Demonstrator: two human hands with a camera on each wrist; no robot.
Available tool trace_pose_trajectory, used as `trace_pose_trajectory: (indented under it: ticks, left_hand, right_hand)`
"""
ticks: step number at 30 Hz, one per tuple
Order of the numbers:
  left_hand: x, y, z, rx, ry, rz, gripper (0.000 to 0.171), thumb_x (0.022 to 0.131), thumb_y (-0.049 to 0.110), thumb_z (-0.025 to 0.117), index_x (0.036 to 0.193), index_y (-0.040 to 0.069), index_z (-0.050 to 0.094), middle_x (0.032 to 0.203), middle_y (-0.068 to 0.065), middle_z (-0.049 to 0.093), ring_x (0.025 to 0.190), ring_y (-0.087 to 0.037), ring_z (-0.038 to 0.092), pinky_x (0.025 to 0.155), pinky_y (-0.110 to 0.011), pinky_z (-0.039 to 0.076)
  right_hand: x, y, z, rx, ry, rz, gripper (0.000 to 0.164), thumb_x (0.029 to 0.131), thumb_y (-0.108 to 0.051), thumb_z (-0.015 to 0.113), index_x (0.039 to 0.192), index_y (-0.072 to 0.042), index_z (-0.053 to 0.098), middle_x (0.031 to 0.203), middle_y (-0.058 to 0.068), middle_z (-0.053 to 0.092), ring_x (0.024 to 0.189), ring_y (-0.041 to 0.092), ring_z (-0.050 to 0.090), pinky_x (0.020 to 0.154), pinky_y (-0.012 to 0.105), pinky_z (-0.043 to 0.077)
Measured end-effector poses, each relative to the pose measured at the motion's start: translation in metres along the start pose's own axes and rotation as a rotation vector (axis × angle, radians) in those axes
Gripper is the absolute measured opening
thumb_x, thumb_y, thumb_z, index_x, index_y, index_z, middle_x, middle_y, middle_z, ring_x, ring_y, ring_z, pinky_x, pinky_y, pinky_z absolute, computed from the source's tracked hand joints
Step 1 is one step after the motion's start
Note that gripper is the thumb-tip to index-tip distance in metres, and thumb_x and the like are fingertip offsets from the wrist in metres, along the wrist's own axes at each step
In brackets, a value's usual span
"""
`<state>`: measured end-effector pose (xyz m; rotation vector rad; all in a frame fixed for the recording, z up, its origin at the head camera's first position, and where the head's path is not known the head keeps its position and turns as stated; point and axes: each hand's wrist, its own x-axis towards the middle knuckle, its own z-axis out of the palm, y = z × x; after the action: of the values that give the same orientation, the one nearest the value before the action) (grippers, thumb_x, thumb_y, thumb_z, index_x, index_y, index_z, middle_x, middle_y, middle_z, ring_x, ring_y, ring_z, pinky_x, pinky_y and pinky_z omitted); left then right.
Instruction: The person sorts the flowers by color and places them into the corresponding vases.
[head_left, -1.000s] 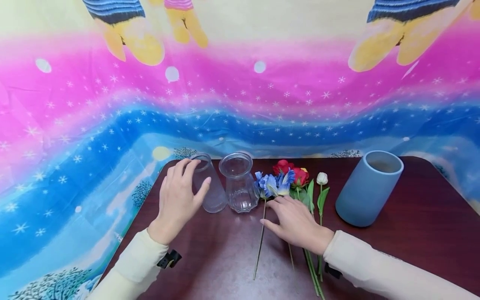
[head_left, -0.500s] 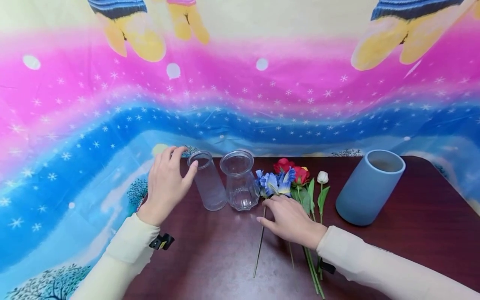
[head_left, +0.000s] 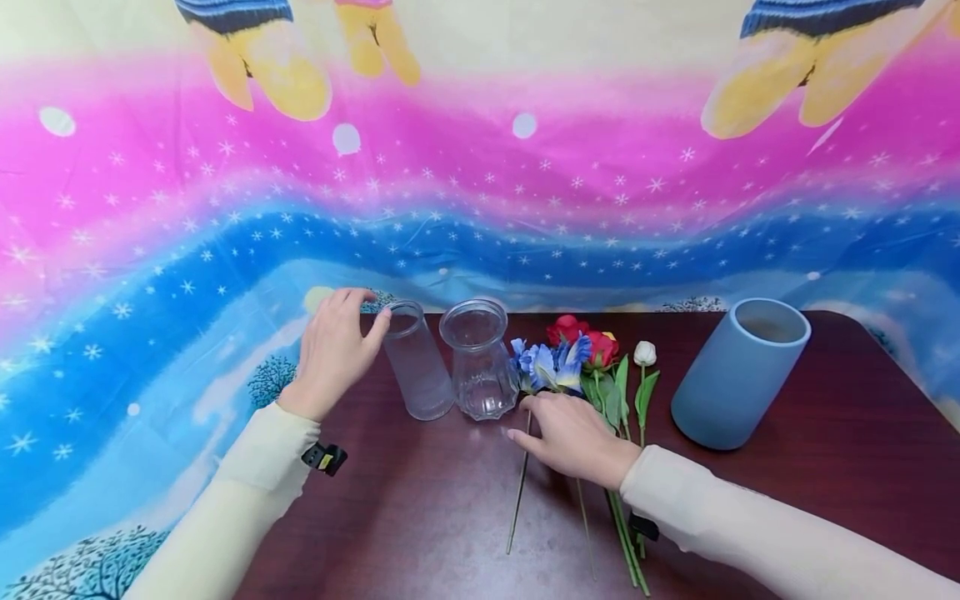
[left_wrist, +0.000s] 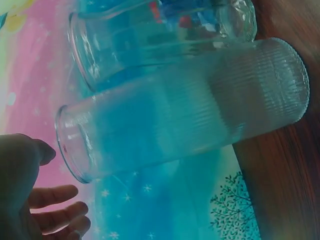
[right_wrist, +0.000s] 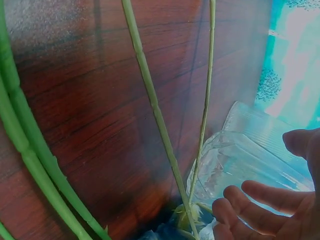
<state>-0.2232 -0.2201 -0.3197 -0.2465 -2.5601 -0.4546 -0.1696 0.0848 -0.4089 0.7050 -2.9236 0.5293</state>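
Over the table (head_left: 420,533), we have our left hand (head_left: 333,354) spread beside an upright ribbed vase (head_left: 420,367), our right hand (head_left: 576,435) spread beside far-pointing blue flowers (head_left: 549,365).

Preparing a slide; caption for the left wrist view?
Open left hand near a ribbed clear vase, another clear vase alongside.

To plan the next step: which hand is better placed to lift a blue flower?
Probably the right hand: it is close to the blue flowers, while the left hand is by the slim vase.
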Motion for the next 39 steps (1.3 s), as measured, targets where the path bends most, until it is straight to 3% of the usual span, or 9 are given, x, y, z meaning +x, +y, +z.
trace_pose_trajectory:
  ticks: [9,18,24,33,39]
  left_hand:
    - [0.011,-0.006,0.003,-0.036,-0.083,-0.038,0.028,0.101,0.035,0.058,0.104,0.01,0.069,0.097,-0.009,0.067,0.08,-0.026,0.057,0.058,-0.039,0.046]
    - [0.018,-0.014,0.008,-0.067,-0.187,-0.097,0.028,0.103,0.035,0.054,0.099,0.013,0.069,0.084,-0.007,0.064,0.072,-0.024,0.055,0.056,-0.033,0.041]
    - [0.019,-0.015,0.012,-0.059,-0.2,-0.095,0.028,0.105,0.029,0.049,0.099,0.011,0.069,0.084,-0.008,0.066,0.072,-0.025,0.056,0.057,-0.034,0.041]
    - [0.02,-0.016,0.012,-0.022,-0.222,-0.1,0.032,0.105,0.031,0.044,0.082,0.015,0.059,0.072,-0.005,0.053,0.067,-0.024,0.049,0.052,-0.034,0.036]
    - [0.022,-0.014,0.01,-0.008,-0.265,-0.113,0.037,0.106,0.032,0.04,0.074,0.015,0.052,0.067,-0.004,0.047,0.062,-0.023,0.046,0.05,-0.033,0.034]
  right_hand:
    - [0.006,0.001,0.002,0.062,-0.039,0.062,0.038,0.091,-0.04,0.073,0.108,-0.006,0.072,0.072,-0.002,0.061,0.064,0.011,0.057,0.06,0.035,0.05]
    - [0.01,0.001,0.007,0.16,-0.089,0.117,0.036,0.093,-0.037,0.072,0.107,-0.004,0.071,0.067,-0.003,0.057,0.06,0.01,0.053,0.058,0.032,0.046]
    - [0.01,0.001,0.01,0.202,-0.106,0.13,0.033,0.094,-0.036,0.071,0.103,-0.004,0.071,0.062,-0.003,0.054,0.053,0.01,0.051,0.054,0.03,0.042]
    - [0.011,0.003,0.015,0.222,-0.099,0.13,0.034,0.094,-0.036,0.071,0.071,-0.014,0.06,0.056,-0.002,0.05,0.047,0.011,0.047,0.048,0.028,0.037]
    - [0.013,0.006,0.017,0.221,-0.091,0.136,0.042,0.094,-0.035,0.071,0.062,-0.015,0.053,0.052,0.0,0.047,0.046,0.013,0.045,0.048,0.028,0.035]
